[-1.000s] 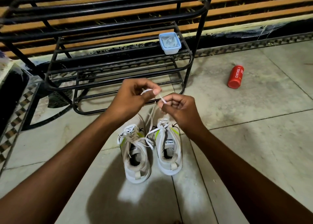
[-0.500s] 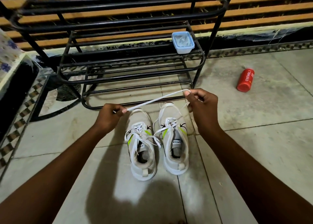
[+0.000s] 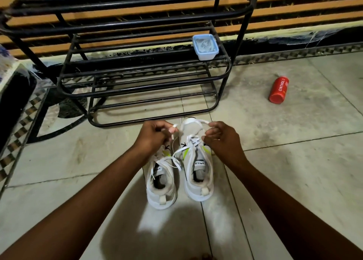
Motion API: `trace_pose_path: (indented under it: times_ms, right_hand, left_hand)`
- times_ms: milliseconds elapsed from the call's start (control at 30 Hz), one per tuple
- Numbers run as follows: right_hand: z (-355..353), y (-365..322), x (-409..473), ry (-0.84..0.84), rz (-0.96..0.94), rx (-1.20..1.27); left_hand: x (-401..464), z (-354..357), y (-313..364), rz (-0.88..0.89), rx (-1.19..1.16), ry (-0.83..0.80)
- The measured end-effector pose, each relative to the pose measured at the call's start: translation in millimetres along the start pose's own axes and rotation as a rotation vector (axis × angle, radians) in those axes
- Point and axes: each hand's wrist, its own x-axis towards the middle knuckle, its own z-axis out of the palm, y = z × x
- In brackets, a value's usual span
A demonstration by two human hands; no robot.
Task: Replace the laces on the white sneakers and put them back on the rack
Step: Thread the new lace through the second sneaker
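Observation:
Two white sneakers stand side by side on the floor tiles, toes toward the black shoe rack point(image 3: 137, 77). The left sneaker point(image 3: 162, 185) has loose lace ends across its opening. The right sneaker point(image 3: 198, 173) is partly laced. My left hand point(image 3: 155, 136) and my right hand point(image 3: 222, 139) hover over the toes, each pinching one end of a white lace point(image 3: 193, 123) that arcs between them above the right sneaker's toe.
A light blue lidded container point(image 3: 205, 47) sits on a middle shelf of the rack at its right end. A red bottle point(image 3: 279, 90) lies on the floor to the right. A patterned tile border and a dark object are at the left edge.
My hands have come back together over the sneaker toes. The lace, stretched out straight half a second ago, now hangs in a short arc between them.

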Motion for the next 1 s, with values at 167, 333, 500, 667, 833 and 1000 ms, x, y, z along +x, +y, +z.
trace_pose_path:
  times_ms: [167, 333, 500, 667, 833, 1000]
  right_hand:
    - [0.2, 16.0, -13.2, -0.101, -0.113, -0.151]
    - [2.8, 23.4, -20.6, -0.095, -0.246, -0.203]
    - [2.5, 27.5, -25.6, 0.056, -0.028, -0.079]
    - [1.0, 37.0, -28.7, 0.048, 0.231, 0.341]
    - [-0.8, 36.7, -28.4, 0.012, 0.261, 0.461]
    - [0.3, 37.7, -29.4, 0.014, 0.266, 0.503]
  left_hand:
    - [-6.7, 40.2, 14.1, -0.142, -0.263, -0.041]
    - [-7.1, 59.0, 8.6, -0.207, -0.172, -0.01]
    - [-5.9, 67.1, -5.2, -0.211, -0.087, 0.0]
    - [-7.2, 75.3, -13.1, -0.179, -0.018, 0.018]
    - [-7.9, 81.7, -15.4, -0.092, 0.137, 0.05]
    - [-6.0, 86.8, -16.2, -0.046, 0.222, 0.099]
